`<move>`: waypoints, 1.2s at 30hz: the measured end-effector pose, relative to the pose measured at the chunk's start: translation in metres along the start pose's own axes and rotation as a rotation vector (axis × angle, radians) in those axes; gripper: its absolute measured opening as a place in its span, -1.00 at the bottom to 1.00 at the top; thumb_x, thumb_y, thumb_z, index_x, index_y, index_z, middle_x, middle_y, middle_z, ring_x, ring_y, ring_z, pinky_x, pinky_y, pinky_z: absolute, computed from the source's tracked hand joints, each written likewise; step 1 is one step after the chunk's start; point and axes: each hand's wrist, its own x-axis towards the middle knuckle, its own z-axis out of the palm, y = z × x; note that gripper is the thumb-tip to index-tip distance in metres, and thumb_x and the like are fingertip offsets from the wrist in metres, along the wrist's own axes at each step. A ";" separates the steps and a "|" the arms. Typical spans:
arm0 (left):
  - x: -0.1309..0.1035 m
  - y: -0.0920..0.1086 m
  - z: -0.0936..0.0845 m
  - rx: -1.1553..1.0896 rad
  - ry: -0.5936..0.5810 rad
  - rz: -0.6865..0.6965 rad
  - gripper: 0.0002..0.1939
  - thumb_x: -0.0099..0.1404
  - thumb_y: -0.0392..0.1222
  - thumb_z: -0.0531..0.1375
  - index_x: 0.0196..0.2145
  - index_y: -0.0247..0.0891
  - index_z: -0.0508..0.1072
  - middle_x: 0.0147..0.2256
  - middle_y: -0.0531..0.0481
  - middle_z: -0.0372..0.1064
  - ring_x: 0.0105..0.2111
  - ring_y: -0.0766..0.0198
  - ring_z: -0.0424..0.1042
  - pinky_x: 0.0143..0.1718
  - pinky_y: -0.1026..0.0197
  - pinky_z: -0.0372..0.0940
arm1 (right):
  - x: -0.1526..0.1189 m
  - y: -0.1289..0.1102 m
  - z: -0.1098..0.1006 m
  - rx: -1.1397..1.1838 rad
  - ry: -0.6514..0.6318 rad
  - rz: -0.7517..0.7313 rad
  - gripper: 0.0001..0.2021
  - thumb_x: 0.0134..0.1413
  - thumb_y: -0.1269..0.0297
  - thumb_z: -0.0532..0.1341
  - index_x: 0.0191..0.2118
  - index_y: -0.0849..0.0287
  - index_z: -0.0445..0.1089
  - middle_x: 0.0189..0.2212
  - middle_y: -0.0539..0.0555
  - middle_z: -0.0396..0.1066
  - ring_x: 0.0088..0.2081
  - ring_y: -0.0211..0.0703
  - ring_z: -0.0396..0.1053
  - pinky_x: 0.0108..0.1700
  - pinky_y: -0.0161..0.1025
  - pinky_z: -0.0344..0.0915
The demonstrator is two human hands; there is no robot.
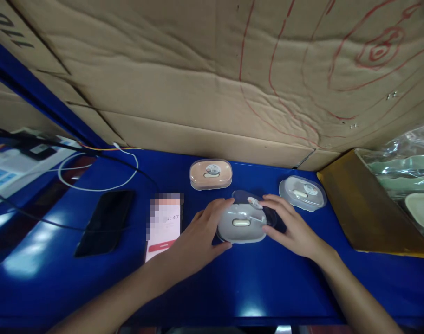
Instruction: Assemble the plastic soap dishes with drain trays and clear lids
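A grey oval soap box [241, 232] with a small pale oval piece in its middle lies on the blue table in front of me. My left hand [206, 227] curves round its left side, thumb at the near edge and fingers at the far edge. A clear lid [240, 196] bearing a round sticker is tilted over the far side of the box. My right hand [290, 227] pinches the lid's right side between thumb and fingers. Behind stands a peach soap box [201, 175] under a clear cover. Another grey soap box [291, 198], also covered, is to the right.
A lit phone [165, 227] lies left of my left hand, with a dark phone [105, 222] farther left. Cables [96, 189] cross the table's left side. A cardboard wall [184, 83] rises behind. At right, an open carton [372, 218] holds plastic-wrapped dishes.
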 end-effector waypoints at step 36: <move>0.005 -0.007 0.003 0.350 0.102 0.193 -0.19 0.36 -0.20 0.40 0.42 -0.08 0.12 0.35 -0.23 0.30 0.26 -0.13 0.40 0.26 -0.25 0.32 | -0.004 -0.021 0.013 -0.328 0.033 -0.295 -0.54 0.44 0.10 0.25 0.35 0.05 0.33 0.26 0.25 0.41 0.40 0.23 0.21 0.24 0.25 0.41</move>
